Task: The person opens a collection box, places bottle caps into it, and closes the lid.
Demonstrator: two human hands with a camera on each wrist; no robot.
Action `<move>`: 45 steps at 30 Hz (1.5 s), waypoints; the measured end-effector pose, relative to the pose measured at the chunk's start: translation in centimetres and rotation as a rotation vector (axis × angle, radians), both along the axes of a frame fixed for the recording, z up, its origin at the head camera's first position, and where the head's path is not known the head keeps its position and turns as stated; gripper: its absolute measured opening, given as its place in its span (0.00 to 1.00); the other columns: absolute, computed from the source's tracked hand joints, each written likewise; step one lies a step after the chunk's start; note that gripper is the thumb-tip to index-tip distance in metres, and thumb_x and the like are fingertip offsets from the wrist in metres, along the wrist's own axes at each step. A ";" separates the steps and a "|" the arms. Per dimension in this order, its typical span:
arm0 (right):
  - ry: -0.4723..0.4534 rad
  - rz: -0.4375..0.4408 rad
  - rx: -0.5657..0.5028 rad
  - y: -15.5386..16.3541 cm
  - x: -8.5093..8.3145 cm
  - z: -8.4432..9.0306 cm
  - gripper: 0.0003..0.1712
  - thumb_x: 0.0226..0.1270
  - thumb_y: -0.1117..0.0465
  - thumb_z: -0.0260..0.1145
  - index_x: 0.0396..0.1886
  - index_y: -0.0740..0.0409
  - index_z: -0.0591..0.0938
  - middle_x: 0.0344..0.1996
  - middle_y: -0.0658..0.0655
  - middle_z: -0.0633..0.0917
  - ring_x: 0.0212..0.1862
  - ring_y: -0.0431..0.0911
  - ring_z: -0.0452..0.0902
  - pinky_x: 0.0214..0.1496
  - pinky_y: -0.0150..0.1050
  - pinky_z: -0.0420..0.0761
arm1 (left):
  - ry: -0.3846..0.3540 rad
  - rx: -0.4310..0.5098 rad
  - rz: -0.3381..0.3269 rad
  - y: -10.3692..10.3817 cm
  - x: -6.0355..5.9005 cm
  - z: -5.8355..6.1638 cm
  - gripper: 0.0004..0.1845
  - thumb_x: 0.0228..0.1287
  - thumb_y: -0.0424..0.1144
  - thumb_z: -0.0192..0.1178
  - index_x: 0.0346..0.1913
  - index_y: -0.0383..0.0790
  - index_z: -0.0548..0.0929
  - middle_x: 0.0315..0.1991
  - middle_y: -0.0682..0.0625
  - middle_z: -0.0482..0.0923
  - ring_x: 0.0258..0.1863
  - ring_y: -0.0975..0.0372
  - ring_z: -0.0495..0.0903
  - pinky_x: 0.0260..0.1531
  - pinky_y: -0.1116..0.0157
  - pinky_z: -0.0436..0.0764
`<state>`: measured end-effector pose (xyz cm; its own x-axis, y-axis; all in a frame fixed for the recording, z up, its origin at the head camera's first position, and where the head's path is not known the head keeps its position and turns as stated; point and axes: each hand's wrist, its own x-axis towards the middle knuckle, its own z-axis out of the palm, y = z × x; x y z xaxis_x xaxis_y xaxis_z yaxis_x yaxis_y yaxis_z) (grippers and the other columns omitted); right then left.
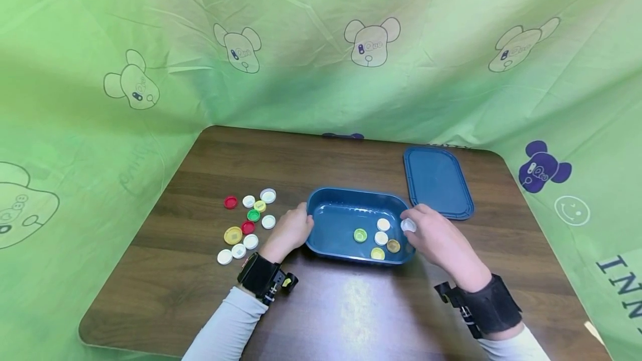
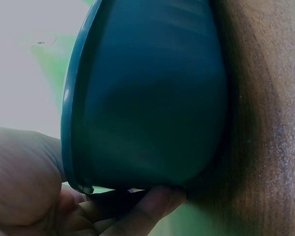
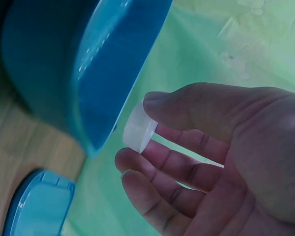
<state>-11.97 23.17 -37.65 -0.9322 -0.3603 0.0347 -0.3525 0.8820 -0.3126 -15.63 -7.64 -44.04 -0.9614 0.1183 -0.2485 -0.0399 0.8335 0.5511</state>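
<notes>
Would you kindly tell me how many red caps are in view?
2, both on the table left of the blue container: one red cap left of a white cap, the other red cap beside a green cap. The left hand could hide another.

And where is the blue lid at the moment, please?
In the head view, the blue lid lies on the table, beside the blue tub at its far right corner.

brn wood tbl (image 1: 301,160) | grn cloth (image 1: 301,99) w/ bear outlines (image 1: 370,49) | R side: purple bear (image 1: 540,169), smiley (image 1: 572,210)
</notes>
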 end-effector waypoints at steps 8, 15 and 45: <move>0.002 0.075 0.022 -3.0 0.2 -0.8 0.19 0.61 0.65 0.74 0.52 0.63 0.84 0.42 0.57 0.83 0.38 0.44 0.78 0.39 0.41 0.83 | 0.014 -0.007 -0.002 -0.1 0.1 0.0 0.23 0.78 0.40 0.51 0.66 0.27 0.70 0.54 0.34 0.81 0.42 0.50 0.82 0.46 0.49 0.83; 0.019 0.137 0.033 -4.9 0.6 -1.9 0.18 0.59 0.64 0.76 0.49 0.61 0.85 0.40 0.54 0.83 0.39 0.43 0.79 0.40 0.40 0.84 | 0.025 -0.001 -0.002 -0.3 0.2 0.1 0.22 0.78 0.40 0.51 0.65 0.27 0.71 0.53 0.34 0.81 0.44 0.49 0.83 0.46 0.48 0.83; -0.010 0.191 0.030 -7.1 0.3 -2.9 0.16 0.61 0.63 0.75 0.49 0.59 0.85 0.39 0.53 0.82 0.38 0.43 0.76 0.43 0.40 0.83 | 0.061 -0.011 -0.019 -0.2 0.2 0.1 0.19 0.75 0.38 0.52 0.60 0.27 0.73 0.49 0.33 0.82 0.47 0.45 0.84 0.47 0.47 0.81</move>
<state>-11.66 16.05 -40.57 -0.8473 -0.5310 0.0121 -0.5111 0.8087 -0.2913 -15.47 -7.86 -43.94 -0.9724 0.1348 -0.1905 0.0100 0.8397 0.5430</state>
